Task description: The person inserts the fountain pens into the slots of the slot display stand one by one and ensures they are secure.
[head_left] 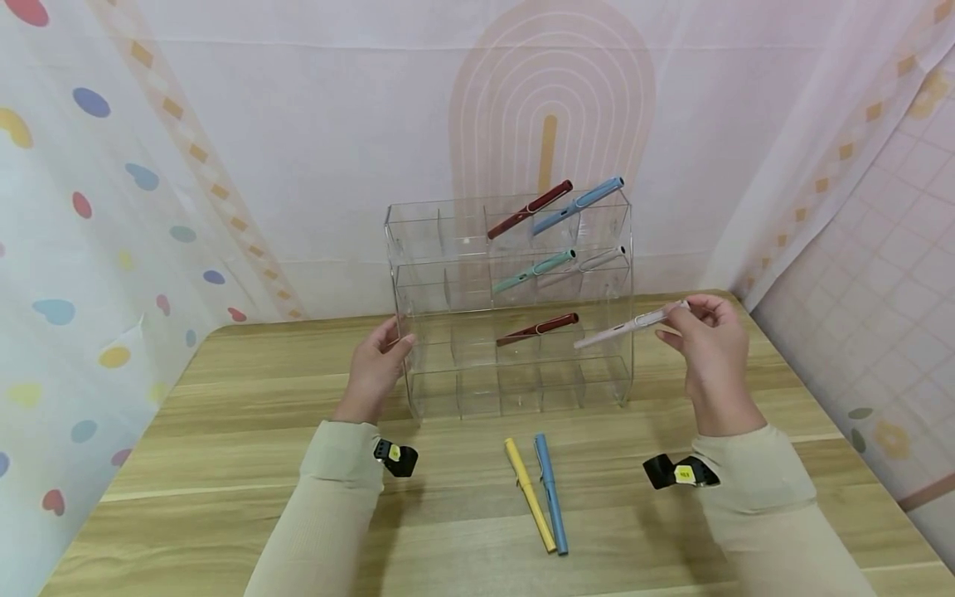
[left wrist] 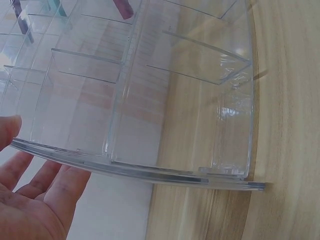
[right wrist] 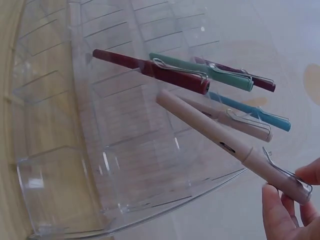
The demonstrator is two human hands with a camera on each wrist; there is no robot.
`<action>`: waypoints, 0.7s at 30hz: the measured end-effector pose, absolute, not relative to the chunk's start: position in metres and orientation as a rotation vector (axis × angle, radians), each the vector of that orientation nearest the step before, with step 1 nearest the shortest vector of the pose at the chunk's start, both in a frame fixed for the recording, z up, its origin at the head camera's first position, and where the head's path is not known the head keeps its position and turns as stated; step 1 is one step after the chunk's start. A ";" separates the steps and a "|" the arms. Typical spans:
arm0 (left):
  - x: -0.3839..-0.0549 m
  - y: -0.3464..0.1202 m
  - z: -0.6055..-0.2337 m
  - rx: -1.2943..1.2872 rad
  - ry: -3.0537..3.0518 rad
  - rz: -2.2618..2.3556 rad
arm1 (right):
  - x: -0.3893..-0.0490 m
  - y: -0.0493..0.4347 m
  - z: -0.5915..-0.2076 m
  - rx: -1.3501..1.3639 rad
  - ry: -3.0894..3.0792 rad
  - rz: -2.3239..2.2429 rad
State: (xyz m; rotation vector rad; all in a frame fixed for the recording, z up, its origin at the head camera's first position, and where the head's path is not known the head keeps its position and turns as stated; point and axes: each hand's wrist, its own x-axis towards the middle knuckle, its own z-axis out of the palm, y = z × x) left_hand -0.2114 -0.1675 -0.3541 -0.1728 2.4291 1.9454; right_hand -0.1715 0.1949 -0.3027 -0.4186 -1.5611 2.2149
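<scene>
Head: right grip (head_left: 712, 348) pinches one pen (head_left: 630, 325), left grip (head_left: 377, 362) one rack (head_left: 477, 404) holding five more.

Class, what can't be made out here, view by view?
Left wrist view: part of the red pen, cut by the top edge.
Right wrist view: the rear pale pen's lower end, behind the held pen; part of the right hand, cut by the edges.
Head view: print on yellow labels, too small.
</scene>
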 end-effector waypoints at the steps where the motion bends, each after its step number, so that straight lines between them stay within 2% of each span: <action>1: -0.211 -0.167 -0.354 -0.171 2.428 1.945 | -0.172 0.194 -0.302 -0.414 -1.533 2.212; 21: -0.212 -0.167 -0.356 -0.162 2.420 1.967 | -0.190 0.168 -0.317 -0.436 -1.470 2.128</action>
